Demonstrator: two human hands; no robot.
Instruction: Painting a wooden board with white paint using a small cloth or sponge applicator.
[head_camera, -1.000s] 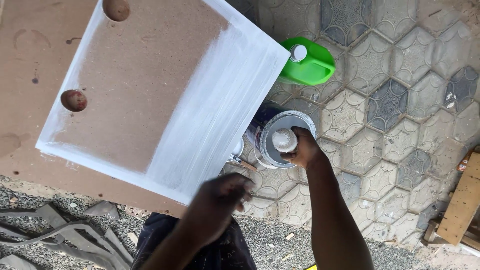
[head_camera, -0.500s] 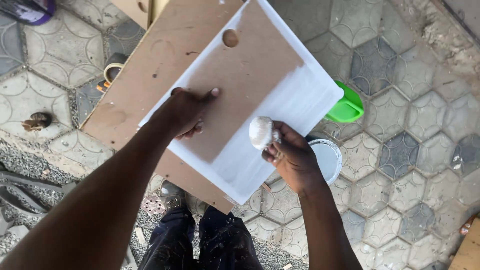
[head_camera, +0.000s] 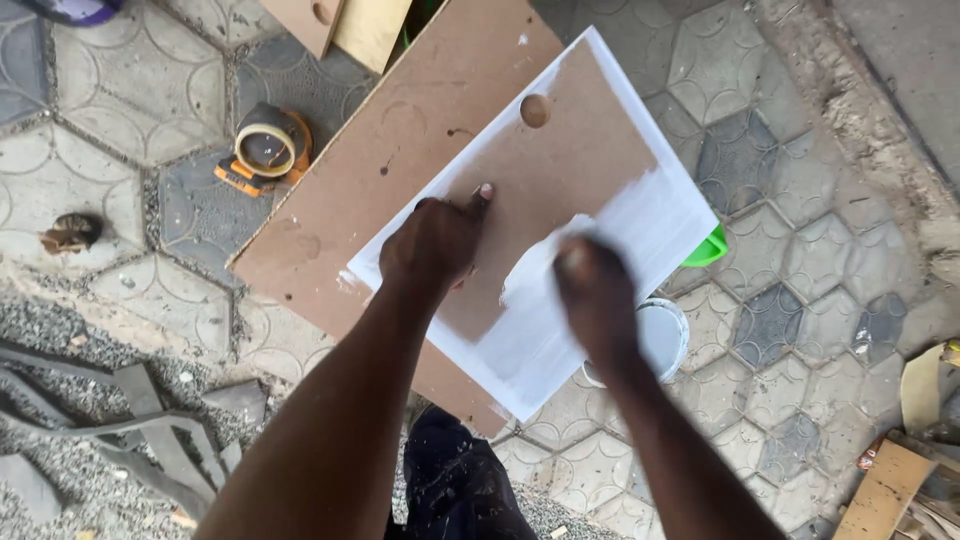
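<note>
My left hand (head_camera: 435, 240) lies flat w/ fingers spread on the bare brown middle of the small board (head_camera: 570, 170), which sits on a bigger brown board (head_camera: 400, 130). Right hand (head_camera: 595, 290) is blurred over the board's white-painted edge; can't tell its grip. Paint tub (head_camera: 665, 335) on the paving just beside.

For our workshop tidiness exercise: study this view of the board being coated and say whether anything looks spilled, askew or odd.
Nothing looks spilled. The small board lies askew across the larger brown board, only partly white, its middle bare. The left hand presses on it; the right hand is blurred. The paint tin stands open, half hidden under the board's edge.
</note>
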